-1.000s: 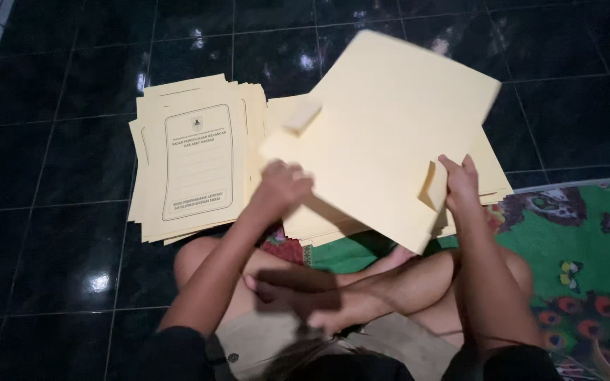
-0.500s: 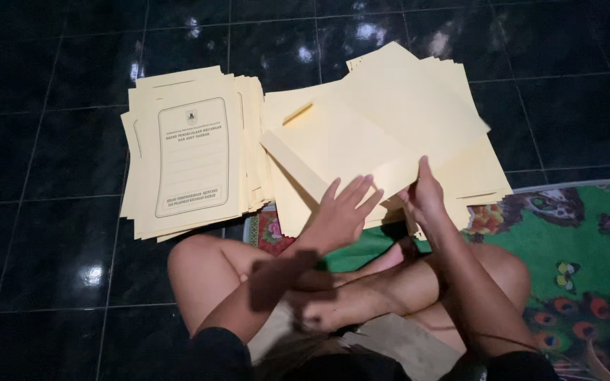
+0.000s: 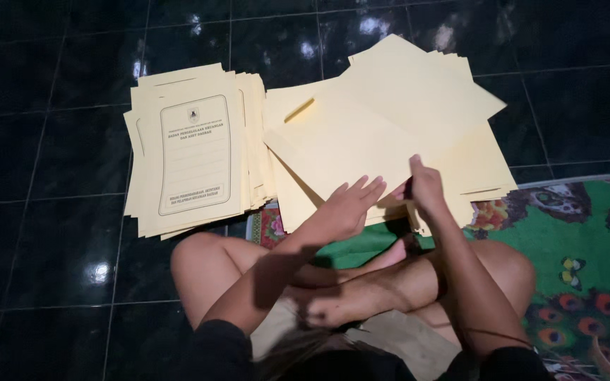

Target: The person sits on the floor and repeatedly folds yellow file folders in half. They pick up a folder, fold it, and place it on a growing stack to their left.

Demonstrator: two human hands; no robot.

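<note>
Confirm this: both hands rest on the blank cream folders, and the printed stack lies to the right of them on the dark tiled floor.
Wrong side. The head view shows the printed stack to the left of the blank cream folders. The rest holds: left hand and right hand rest on them, on the dark tiled floor.

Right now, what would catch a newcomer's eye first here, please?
Pale yellow folders fan across the dark glossy tile floor: a printed stack at left and blank folders at centre. The left hand lies flat on them, the right hand pinches an edge. A green patterned mat lies at right.
</note>
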